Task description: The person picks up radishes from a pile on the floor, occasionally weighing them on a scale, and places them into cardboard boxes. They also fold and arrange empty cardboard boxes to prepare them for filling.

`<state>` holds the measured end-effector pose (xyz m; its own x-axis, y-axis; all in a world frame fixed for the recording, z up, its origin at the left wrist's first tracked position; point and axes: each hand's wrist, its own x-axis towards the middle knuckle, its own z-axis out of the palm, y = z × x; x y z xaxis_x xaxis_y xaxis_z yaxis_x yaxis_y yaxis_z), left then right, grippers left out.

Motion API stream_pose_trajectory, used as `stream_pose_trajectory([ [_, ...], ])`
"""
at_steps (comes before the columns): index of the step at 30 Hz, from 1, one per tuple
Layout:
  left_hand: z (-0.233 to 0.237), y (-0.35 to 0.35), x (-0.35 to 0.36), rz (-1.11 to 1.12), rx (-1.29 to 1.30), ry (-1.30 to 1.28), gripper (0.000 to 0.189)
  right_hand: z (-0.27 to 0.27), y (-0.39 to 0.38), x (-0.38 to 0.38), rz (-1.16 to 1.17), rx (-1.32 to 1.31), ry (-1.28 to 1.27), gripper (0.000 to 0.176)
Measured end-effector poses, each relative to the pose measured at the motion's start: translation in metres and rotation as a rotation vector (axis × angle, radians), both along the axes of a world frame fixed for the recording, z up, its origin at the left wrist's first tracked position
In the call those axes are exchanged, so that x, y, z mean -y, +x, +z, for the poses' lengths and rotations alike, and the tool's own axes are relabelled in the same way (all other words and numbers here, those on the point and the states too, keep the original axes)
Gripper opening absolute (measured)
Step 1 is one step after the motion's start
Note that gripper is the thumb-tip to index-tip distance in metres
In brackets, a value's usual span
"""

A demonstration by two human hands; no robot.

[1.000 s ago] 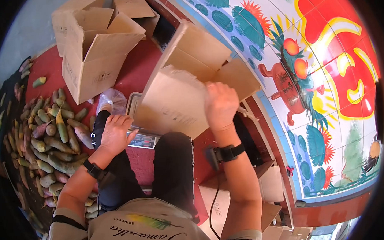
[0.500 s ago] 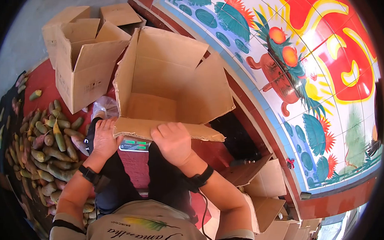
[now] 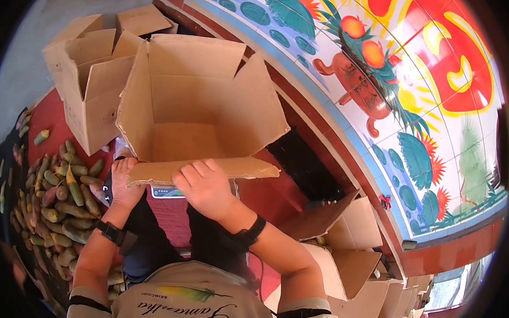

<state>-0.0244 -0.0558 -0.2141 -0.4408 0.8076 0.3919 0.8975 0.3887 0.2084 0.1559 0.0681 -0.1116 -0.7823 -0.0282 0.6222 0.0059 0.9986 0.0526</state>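
An open cardboard box [image 3: 199, 99] stands in front of me with bare inner walls and bottom showing. My left hand [image 3: 125, 183] is closed on the left end of its near flap. Further along the same flap, my right hand [image 3: 206, 186] has its fingers curled over the top edge. A digital scale [image 3: 165, 192] shows partly below the flap, which hides most of it.
Many long greenish and reddish root vegetables [image 3: 71, 210] lie heaped at the left on dark cloth. Another open carton [image 3: 112, 88] stands at the back left. More cartons [image 3: 352, 231] are at the right, beside a painted tile wall [image 3: 353, 94].
The box and both hands have shifted left in view, along with some camera movement. The near flap now covers more of the scale's display. Both hands keep hold of the flap.
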Motion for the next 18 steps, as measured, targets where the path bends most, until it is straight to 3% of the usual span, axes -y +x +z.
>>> stream_pose_trajectory([
  [3, -0.005, 0.001, 0.001, 0.018, -0.153, 0.15, 0.028, 0.016, 0.003, -0.006, -0.036, -0.162, 0.037, 0.032],
  [8, 0.0, 0.002, 0.0, 0.014, -0.07, 0.118, 0.032, 0.01, 0.04, -0.031, -0.183, -0.225, 0.039, 0.037],
  [11, -0.001, 0.004, -0.002, 0.045, -0.06, 0.118, 0.035, -0.002, 0.081, -0.046, -0.423, -0.298, -0.007, 0.041],
  [14, -0.008, 0.002, -0.002, 0.048, -0.111, 0.143, 0.035, -0.037, 0.126, -0.062, -0.629, -0.32, -0.066, 0.044],
  [18, -0.01, -0.001, -0.001, 0.062, -0.079, 0.04, 0.035, -0.131, 0.204, -0.082, -1.054, 0.005, -0.233, 0.039],
])
